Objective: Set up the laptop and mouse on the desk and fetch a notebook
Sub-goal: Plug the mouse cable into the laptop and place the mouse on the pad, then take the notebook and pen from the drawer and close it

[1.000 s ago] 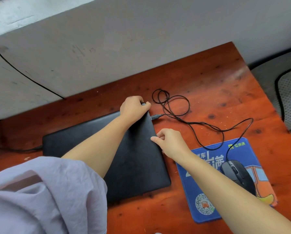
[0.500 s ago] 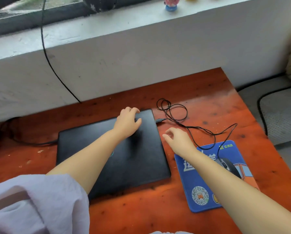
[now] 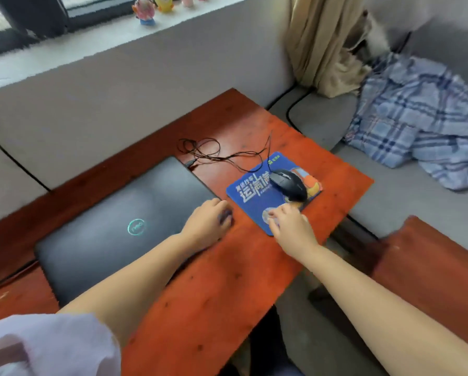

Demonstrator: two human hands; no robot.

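A closed black laptop (image 3: 113, 226) lies on the red-brown wooden desk (image 3: 227, 280). My left hand (image 3: 207, 222) rests at the laptop's right front corner, fingers curled over the edge. A black wired mouse (image 3: 288, 184) sits on a blue mouse pad (image 3: 250, 196) to the right; its cable (image 3: 216, 153) loops back to a plug at the laptop's right side. My right hand (image 3: 289, 223) lies over the pad's near corner, fingers spread, holding nothing. No notebook is in view.
A grey wall and windowsill with small figurines (image 3: 151, 9) stand behind the desk. To the right are a beige curtain (image 3: 322, 44), a blue plaid cloth (image 3: 422, 118) on a grey surface, and a red-brown bench (image 3: 431, 267).
Both hands have drawn back from the laptop's far right corner and plug toward the near edge. My head has turned right and up, showing the curtain and cloth.
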